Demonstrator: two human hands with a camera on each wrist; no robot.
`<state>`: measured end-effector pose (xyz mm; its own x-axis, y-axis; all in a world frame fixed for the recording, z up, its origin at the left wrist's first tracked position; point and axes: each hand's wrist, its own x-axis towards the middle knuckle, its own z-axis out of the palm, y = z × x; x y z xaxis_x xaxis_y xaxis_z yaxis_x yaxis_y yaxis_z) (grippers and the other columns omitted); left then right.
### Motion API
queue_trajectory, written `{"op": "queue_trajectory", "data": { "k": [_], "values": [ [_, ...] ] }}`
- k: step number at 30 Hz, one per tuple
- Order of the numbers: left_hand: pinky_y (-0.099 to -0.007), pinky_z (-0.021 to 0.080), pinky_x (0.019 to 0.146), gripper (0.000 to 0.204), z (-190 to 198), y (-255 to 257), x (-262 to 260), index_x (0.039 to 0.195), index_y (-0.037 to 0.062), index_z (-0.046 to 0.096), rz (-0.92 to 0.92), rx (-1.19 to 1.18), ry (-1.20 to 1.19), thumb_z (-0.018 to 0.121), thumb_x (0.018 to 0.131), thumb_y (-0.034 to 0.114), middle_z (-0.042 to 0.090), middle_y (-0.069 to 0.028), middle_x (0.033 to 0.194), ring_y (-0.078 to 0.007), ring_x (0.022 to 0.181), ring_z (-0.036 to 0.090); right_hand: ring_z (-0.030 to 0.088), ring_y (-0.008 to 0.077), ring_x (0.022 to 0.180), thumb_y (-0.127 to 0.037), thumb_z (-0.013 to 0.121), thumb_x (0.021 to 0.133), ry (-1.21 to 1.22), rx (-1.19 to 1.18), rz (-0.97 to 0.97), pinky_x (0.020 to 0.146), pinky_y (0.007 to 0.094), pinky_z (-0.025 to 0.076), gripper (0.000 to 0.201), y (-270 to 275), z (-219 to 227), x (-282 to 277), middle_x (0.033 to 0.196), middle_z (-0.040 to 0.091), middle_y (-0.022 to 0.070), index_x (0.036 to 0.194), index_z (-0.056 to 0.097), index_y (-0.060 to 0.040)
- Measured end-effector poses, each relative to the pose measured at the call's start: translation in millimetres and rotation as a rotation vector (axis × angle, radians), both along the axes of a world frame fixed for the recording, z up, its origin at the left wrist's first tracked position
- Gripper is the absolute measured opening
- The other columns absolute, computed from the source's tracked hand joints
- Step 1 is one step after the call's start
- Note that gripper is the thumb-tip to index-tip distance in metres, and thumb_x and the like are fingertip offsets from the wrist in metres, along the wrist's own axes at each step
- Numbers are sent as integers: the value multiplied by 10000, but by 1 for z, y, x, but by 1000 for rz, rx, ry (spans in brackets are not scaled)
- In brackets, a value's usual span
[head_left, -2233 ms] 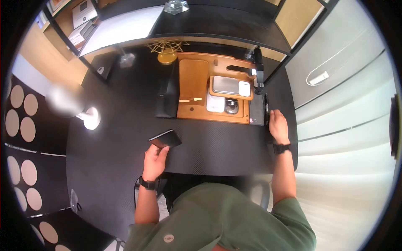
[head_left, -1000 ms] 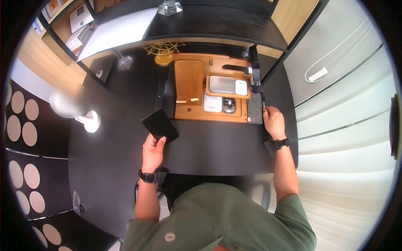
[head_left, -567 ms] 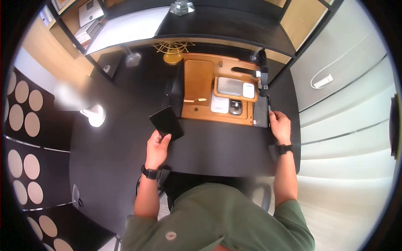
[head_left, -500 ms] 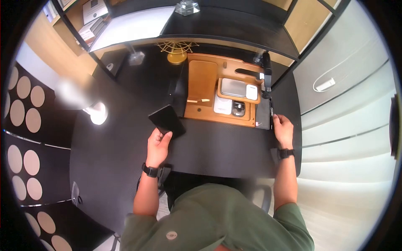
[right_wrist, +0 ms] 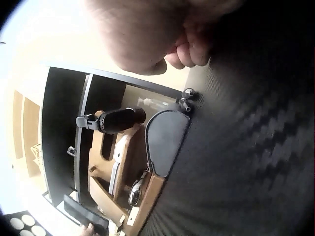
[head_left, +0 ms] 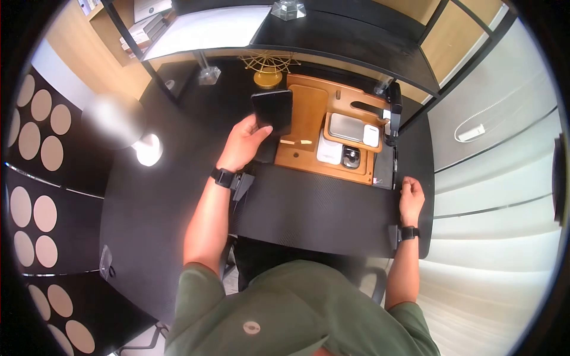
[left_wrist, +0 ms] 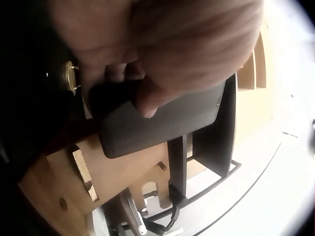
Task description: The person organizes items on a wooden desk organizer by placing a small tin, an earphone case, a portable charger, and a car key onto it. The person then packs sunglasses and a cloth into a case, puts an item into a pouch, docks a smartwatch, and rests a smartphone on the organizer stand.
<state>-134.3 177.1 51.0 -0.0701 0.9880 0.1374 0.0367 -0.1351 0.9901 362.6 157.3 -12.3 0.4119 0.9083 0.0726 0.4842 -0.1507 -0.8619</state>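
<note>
My left hand [head_left: 244, 142] holds a black smartphone [head_left: 273, 110] by its lower end, thumb across its dark face. The phone stands raised beside the left panel of a wooden desk organizer [head_left: 309, 110] and overlaps its edge in the head view. In the left wrist view the phone [left_wrist: 167, 123] shows rounded corners, with the thumb lying on it. My right hand [head_left: 411, 200] is low by the desk's right side, loosely curled, nothing visible in it. Just beyond it lie dark pens [head_left: 396, 166] beside a dark grey pad [head_left: 384, 169].
On the organizer sit a silver slab [head_left: 346, 128], white boxes [head_left: 330, 148] and a shiny black case [head_left: 351, 155]. A black stand [head_left: 393, 113] rises at its right. Behind are a gold wheel ornament [head_left: 268, 74] and a black shelf [head_left: 350, 47]; a white lamp [head_left: 148, 149] stands left.
My left hand has lifted the phone forward and right, from the desk's front area to the organizer's left panel. My right hand has drawn back from the pens toward the body.
</note>
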Motion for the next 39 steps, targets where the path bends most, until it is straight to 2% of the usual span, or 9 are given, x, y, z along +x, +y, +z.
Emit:
{"op": "queue_trajectory", "data": {
  "k": [8, 14, 19, 23, 26, 29, 31, 38, 39],
  "values": [
    [-301, 525, 1067, 305, -20, 21, -1, 1383, -12, 694, -68, -86, 38, 675, 1081, 25, 763, -20, 1278, -112, 1177, 679, 694, 132, 932, -225, 676, 1093, -25, 30, -11, 866, 310, 553, 271, 2, -18, 9, 1003, 796, 67, 1182, 779, 9],
    [-322, 549, 876, 221, -40, 34, -9, 1201, 15, 718, -17, 42, 203, 767, 1043, 162, 742, -51, 1016, -140, 920, 660, 705, 141, 944, -219, 666, 1100, -12, 57, -12, 872, 318, 561, 266, 4, -25, 11, 1036, 801, 81, 1175, 782, 8],
    [-378, 495, 708, 312, -6, 27, -4, 1034, -4, 628, 81, -55, 588, 810, 1013, 248, 607, -103, 819, -208, 732, 505, 710, 150, 957, -219, 667, 1103, -2, 33, -14, 877, 321, 564, 269, 4, -24, 11, 1050, 802, 85, 1182, 783, 11],
    [-380, 509, 716, 303, -5, 30, -3, 1065, -6, 640, 58, -39, 562, 804, 1018, 244, 619, -115, 826, -231, 735, 540, 711, 151, 957, -218, 663, 1106, -35, 55, -4, 879, 322, 565, 270, 3, -25, 12, 1049, 801, 86, 1180, 781, 14],
    [-336, 565, 798, 269, 6, 28, 5, 1150, -14, 639, 23, -114, 607, 786, 1044, 185, 709, -76, 894, -129, 892, 704, 710, 151, 961, -220, 664, 1107, -41, 83, 16, 886, 322, 564, 271, 3, -26, 13, 1054, 800, 87, 1177, 780, 15],
    [-345, 580, 836, 306, -1, 31, 8, 1223, -19, 645, 29, -40, 507, 784, 1046, 188, 775, -125, 997, -162, 936, 743, 708, 150, 967, -222, 665, 1108, -74, 71, 6, 889, 321, 561, 270, 2, -19, 8, 1059, 797, 88, 1176, 779, 13],
    [-346, 585, 867, 339, 4, 31, 11, 1287, -18, 640, 27, -80, 639, 777, 1050, 180, 801, -156, 1081, -194, 963, 758, 705, 151, 964, -220, 664, 1108, -39, 37, 0, 885, 322, 560, 266, 0, -15, 5, 1051, 795, 85, 1172, 779, 12],
    [-360, 585, 865, 346, -2, 31, 19, 1281, -23, 629, 46, -55, 617, 778, 1047, 184, 794, -167, 1062, -224, 951, 761, 707, 156, 949, -215, 666, 1103, -31, 66, 19, 876, 325, 561, 260, 2, -22, 9, 1023, 793, 89, 1158, 779, 13],
    [-399, 572, 818, 334, -2, 29, 21, 1232, -21, 625, 84, -37, 615, 780, 1035, 199, 755, -176, 981, -294, 889, 739, 711, 163, 955, -211, 666, 1100, -38, 65, 16, 881, 330, 562, 256, 3, -24, 10, 1029, 795, 96, 1155, 779, 12]
  ]
}}
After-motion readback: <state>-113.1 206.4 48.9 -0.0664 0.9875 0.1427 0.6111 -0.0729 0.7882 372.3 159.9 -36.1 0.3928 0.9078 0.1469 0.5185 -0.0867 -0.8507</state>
